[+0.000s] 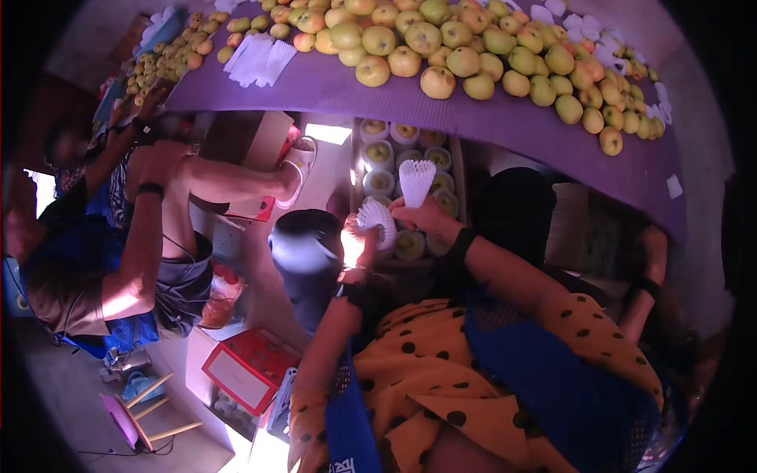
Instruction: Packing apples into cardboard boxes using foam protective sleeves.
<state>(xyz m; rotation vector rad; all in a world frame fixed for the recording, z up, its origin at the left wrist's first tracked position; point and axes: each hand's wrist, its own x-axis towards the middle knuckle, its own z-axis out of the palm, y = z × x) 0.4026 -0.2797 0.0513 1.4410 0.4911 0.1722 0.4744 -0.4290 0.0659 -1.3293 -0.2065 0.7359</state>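
My left hand (359, 244) is closed around a white foam fruit net (376, 217), its bulging shape facing up; whether fruit sits inside is hidden. Just to the right, my right hand (428, 218) pinches the narrow lower end of another white foam net (416, 180), which flares open at the top. Both hands are over the near part of an open cardboard box (459, 169). Inside it, yellow-green apples (378, 153) in white foam nets sit in rows, partly hidden by my hands.
Beyond the box, a purple-covered table (331, 87) bears a large heap of loose apples (422, 38) and a stack of foam nets (259, 60). Another person (134, 229) sits at left. A red box (251, 366) and small stool (138, 418) stand lower left. Another person's arm (648, 276) shows at right.
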